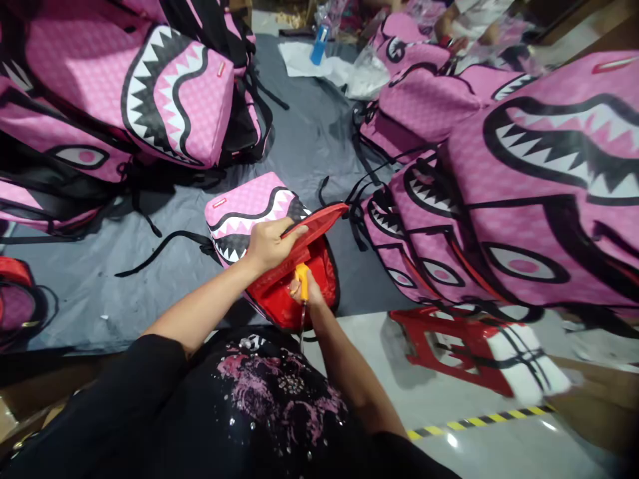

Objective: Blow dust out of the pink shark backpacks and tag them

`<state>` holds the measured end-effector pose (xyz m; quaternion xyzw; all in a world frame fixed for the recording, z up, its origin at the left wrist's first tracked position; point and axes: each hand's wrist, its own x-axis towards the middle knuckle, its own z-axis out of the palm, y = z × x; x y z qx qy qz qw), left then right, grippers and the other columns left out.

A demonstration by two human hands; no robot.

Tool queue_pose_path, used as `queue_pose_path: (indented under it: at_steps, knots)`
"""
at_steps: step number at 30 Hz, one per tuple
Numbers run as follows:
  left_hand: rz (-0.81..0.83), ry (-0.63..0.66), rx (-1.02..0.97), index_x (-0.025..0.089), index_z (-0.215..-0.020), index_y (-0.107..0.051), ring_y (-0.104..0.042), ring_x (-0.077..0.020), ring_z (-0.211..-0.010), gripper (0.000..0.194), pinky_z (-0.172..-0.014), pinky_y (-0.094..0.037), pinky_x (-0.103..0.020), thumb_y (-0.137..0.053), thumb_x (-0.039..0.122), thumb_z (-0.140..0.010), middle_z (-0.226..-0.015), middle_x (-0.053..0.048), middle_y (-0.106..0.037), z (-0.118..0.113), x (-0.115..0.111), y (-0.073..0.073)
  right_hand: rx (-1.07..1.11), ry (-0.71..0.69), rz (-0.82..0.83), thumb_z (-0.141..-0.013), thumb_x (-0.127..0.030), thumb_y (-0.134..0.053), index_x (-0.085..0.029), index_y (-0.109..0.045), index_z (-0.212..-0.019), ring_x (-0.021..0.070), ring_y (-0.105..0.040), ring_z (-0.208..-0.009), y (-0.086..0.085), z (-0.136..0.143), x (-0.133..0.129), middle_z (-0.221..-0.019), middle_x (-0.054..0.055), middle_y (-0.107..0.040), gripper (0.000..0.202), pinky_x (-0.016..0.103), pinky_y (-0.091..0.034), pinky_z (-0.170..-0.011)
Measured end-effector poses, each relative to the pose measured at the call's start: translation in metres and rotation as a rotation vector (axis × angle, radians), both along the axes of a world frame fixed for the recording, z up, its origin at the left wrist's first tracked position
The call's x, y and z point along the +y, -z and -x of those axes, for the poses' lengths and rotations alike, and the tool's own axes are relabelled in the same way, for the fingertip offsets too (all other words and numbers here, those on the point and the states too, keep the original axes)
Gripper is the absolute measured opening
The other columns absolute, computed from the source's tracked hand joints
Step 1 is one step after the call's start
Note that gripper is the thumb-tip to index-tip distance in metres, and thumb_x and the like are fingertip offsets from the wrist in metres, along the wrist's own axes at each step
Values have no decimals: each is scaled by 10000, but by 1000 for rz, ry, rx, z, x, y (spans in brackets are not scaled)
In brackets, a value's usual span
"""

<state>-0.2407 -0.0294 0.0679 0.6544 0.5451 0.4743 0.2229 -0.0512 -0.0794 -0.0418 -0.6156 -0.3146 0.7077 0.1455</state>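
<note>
A small pink bag (254,199) with a black-and-white shark-mouth print lies on the grey table cover in front of me, its red lining (287,309) showing. With my left hand (272,246) I grip the bag's raised red flap (319,226), fingers closed over its edge. Low over the lining, my right hand (305,291) is closed around a yellow-handled tool (302,276). A thin metal shaft points from the handle toward my body. The tool's other end is partly hidden by my hand and the flap.
Large pink backpacks (200,100) are piled at the left. More pink bags (524,199) line the right side. A blue item (320,45) rests near white plastic at the back. A person's hand (492,33) shows at the upper right. A red stool (449,346) stands on the floor.
</note>
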Motion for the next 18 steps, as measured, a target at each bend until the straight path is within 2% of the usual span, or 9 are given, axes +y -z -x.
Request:
queue_pose_path:
  at_steps: [3,5,7,10,14,18]
  knots:
    - [-76,-8,29,186,-588,-514,-374,-86,-464,579,-510,-293,-244,-403,638,-932,-496,34,-424,9,7,-1,123,29,39,-986,-630,-13,-245,-433,-736,120,-190,-353,9,3,-14,-426,-93,-188,622,218,-299,-406]
    - [-120,-38,46,186,-611,-540,-382,-87,-465,584,-509,-301,-244,-390,651,-932,-502,30,-439,16,14,-4,179,47,57,-993,-630,-52,-234,-469,-752,111,-159,-342,11,-3,-26,-415,-99,-169,624,218,-279,-397]
    - [-157,-30,83,187,-625,-555,-398,-91,-469,587,-510,-306,-246,-380,654,-934,-508,24,-454,19,20,-7,203,90,52,-985,-663,-50,-225,-467,-740,92,-206,-343,11,-7,-33,-431,-96,-201,652,205,-299,-418]
    - [-208,79,175,189,-603,-546,-406,-95,-458,600,-512,-305,-251,-373,660,-933,-488,20,-438,16,24,-10,215,122,45,-967,-709,-63,-213,-459,-742,74,-266,-352,12,-3,-34,-450,-96,-232,673,188,-313,-437]
    - [-267,156,221,190,-592,-542,-426,-97,-453,592,-516,-309,-257,-362,621,-956,-486,9,-461,10,23,-11,208,75,60,-944,-738,-79,-235,-420,-747,100,-228,-348,11,7,-31,-423,-101,-208,638,197,-285,-384]
    - [-260,211,246,200,-580,-529,-446,-111,-461,590,-530,-320,-275,-351,612,-963,-487,4,-461,6,22,-8,140,-5,43,-967,-675,0,-235,-428,-760,101,-261,-373,3,9,-28,-448,-91,-222,649,189,-320,-408]
